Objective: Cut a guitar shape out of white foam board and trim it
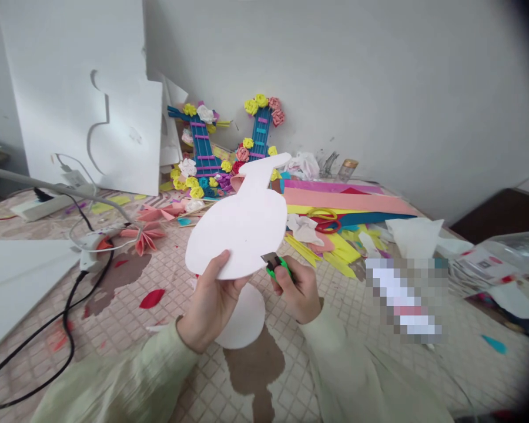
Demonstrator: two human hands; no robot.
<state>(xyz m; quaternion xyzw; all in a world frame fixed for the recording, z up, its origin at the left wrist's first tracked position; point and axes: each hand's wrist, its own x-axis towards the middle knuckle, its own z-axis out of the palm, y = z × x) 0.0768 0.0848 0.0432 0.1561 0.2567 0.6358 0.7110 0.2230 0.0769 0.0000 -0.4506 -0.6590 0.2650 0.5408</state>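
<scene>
Right hand (pixel 300 289) is closed tight around a small green utility knife (pixel 277 265), blade end resting against the lower right edge of the white foam cutout (pixel 242 226). Left hand (pixel 208 305) has its grip clamped on the bottom edge of that same cutout, thumb on the front and fingers behind, holding it up off the counter (pixel 370 329) at a tilt.

The cutout is guitar-shaped (round body, narrow neck pointing up and right), and my read is that this is the edge-trimming stage: outline already free of its sheet, blade cleaning up the rim. The next stroke looks like it needs the left hand to stay steady, with fingers clear of the blade's path, since it's working in mid-air with nothing backing it.

Right under the hands a white foam disc (pixel 245 320) lies flat on the counter. Farther out: red scissors (pixel 325 220) on the coloured paper strips (pixel 344 200), two decorated blue guitars (pixel 205 150) with paper flowers against the wall, and a big white foam board (pixel 83 88) with a guitar-shaped hole in it.

No readable writing anywhere; the one label-ish thing on the right is blurred out.
</scene>
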